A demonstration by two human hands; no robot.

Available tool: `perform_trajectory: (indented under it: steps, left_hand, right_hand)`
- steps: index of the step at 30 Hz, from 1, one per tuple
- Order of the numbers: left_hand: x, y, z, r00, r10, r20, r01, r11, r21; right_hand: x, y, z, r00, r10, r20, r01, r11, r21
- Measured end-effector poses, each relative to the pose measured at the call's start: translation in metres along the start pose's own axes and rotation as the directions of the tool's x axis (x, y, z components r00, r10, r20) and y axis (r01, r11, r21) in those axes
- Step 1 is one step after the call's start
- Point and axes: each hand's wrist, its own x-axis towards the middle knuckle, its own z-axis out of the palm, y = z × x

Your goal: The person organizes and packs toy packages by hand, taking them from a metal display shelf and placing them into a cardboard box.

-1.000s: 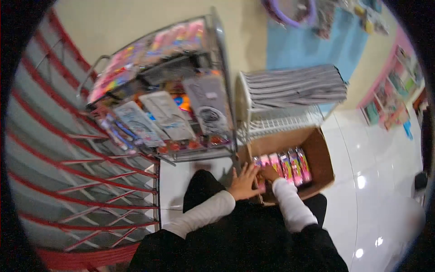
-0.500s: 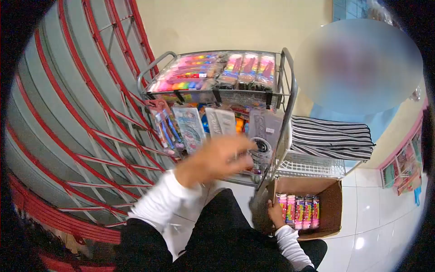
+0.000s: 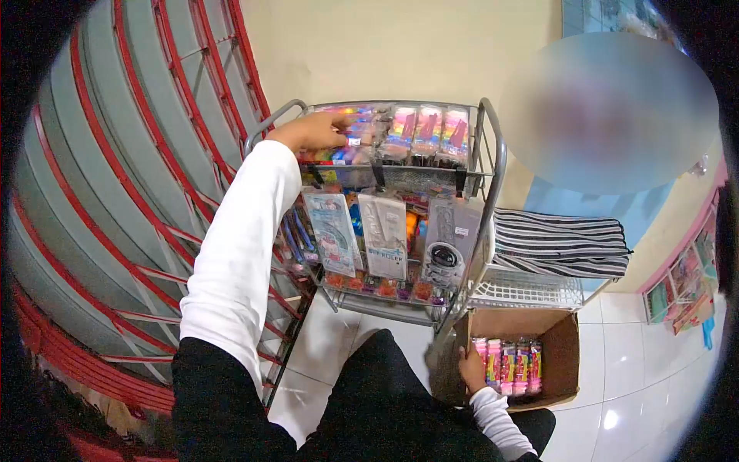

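Two hands show, one on each of two containers. At upper center, the left hand [image 3: 315,131] reaches over the left part of the one top basket [image 3: 416,176] of a metal rack [image 3: 499,146], its fingers spread over colorful packs [image 3: 358,131] lying there; whether its grip is apart or together on one, the pictures cannot tell. The basket's right part holds three rainbow-and-pink packs [image 3: 428,129] side by side. Three large flat packages [image 3: 382,237] hang in front below it. At lower right, one open cardboard box [image 3: 560,346] contains a row of about five pink packs [image 3: 508,366], and the right hand [image 3: 473,373] touches its left side, beside the row; how far its grip is closed cannot be told. Just above the box, one striped cloth [image 3: 562,242] covers the top of one white rack [image 3: 527,293].
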Motion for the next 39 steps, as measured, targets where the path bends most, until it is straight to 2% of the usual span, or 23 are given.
perform_trajectory:
  steps: [3,5,6,7,10,13,17,18,20,23,26,27,29,31,32,33,34,35,36,37,38,39]
  left_hand:
    - [0.000,0.007,-0.010,0.991,-0.064,0.116,0.059,0.997,0.049]
    - [0.000,0.023,-0.020,0.981,-0.085,0.174,0.059,0.987,0.150]
    - [0.001,0.027,-0.021,0.974,-0.099,0.202,0.057,0.978,0.201]
    - [0.003,0.027,-0.019,0.983,-0.109,0.148,0.074,0.972,0.225]
    - [0.018,0.020,-0.013,0.983,-0.102,0.155,0.064,0.971,0.232]
    - [0.018,0.005,-0.010,0.996,0.064,0.061,-0.069,0.993,0.096]
    - [0.009,-0.014,-0.022,0.980,0.137,-0.143,-0.153,0.983,-0.104]
    - [0.004,-0.016,-0.027,0.960,0.160,-0.229,-0.192,0.973,-0.130]
    - [-0.011,-0.011,-0.038,0.899,0.188,-0.396,-0.274,0.946,-0.173]
    - [-0.027,0.007,-0.050,0.701,0.306,-0.644,-0.400,0.917,0.000]
    - [-0.041,0.050,-0.053,0.499,0.290,-0.817,-0.649,0.749,-0.130]
    - [-0.045,0.067,-0.051,0.466,0.294,-0.834,-0.690,0.711,-0.136]
    - [-0.056,0.108,-0.039,0.406,0.294,-0.865,-0.767,0.625,-0.148]
    - [-0.086,0.177,-0.017,0.555,0.166,-0.815,-0.732,0.562,-0.384]
    - [-0.064,0.170,-0.001,0.466,0.341,-0.817,-0.849,0.433,-0.304]
    - [-0.077,0.194,0.017,0.567,0.300,-0.767,-0.778,0.502,-0.379]
    - [-0.078,0.211,0.038,0.575,0.323,-0.751,-0.780,0.492,-0.386]
    - [-0.083,0.227,0.057,0.534,0.403,-0.743,-0.786,0.561,-0.261]
    - [-0.077,0.235,0.080,0.622,0.438,-0.649,-0.778,0.443,-0.446]
    - [-0.081,0.251,0.103,0.714,0.372,-0.593,-0.699,0.335,-0.632]
    - [-0.075,0.257,0.129,0.677,0.412,-0.611,-0.735,0.325,-0.595]
    - [-0.085,0.264,0.136,0.718,0.441,-0.538,-0.693,0.382,-0.611]
  right_hand:
    - [0.001,0.008,0.004,0.999,-0.035,-0.027,0.036,0.999,0.012]
    - [0.005,0.019,0.010,0.992,-0.105,-0.066,0.107,0.994,0.030]
    - [0.005,0.020,0.011,0.994,-0.090,-0.069,0.092,0.996,0.020]
    - [0.006,0.021,0.012,0.994,-0.077,-0.074,0.078,0.997,0.011]
    - [0.001,0.009,0.004,0.998,-0.040,-0.056,0.036,0.998,-0.054]
    - [-0.001,0.000,0.000,0.998,-0.025,-0.065,0.021,0.997,-0.070]
    - [-0.001,0.007,0.001,0.986,-0.123,-0.111,0.121,0.992,-0.026]
    - [0.002,0.013,0.004,0.989,-0.106,-0.100,0.102,0.994,-0.042]
    - [0.006,0.024,0.011,0.995,-0.071,-0.076,0.065,0.995,-0.078]
    - [-0.004,0.006,0.000,0.998,0.004,-0.056,-0.007,0.999,-0.046]
    - [0.001,0.020,0.006,0.943,-0.117,-0.310,0.135,0.990,0.037]
    - [-0.001,0.001,-0.015,0.923,-0.210,-0.324,0.259,0.958,0.118]
    - [-0.002,-0.039,-0.046,0.830,-0.292,-0.474,0.406,0.900,0.156]
    - [-0.016,-0.103,-0.092,0.744,-0.358,-0.565,0.551,0.807,0.215]
    - [-0.024,-0.133,-0.113,0.656,-0.431,-0.620,0.657,0.731,0.187]
    - [-0.031,-0.159,-0.131,0.555,-0.494,-0.669,0.752,0.642,0.150]
    - [-0.036,-0.175,-0.146,0.471,-0.558,-0.683,0.806,0.586,0.078]
    - [-0.044,-0.190,-0.156,0.485,-0.560,-0.672,0.803,0.589,0.088]
    - [-0.050,-0.197,-0.162,0.497,-0.562,-0.661,0.800,0.591,0.099]
    - [-0.052,-0.194,-0.161,0.484,-0.549,-0.681,0.770,0.637,0.034]
    - [-0.054,-0.190,-0.159,0.469,-0.539,-0.699,0.735,0.677,-0.029]
    - [-0.055,-0.186,-0.156,0.453,-0.533,-0.715,0.696,0.713,-0.091]
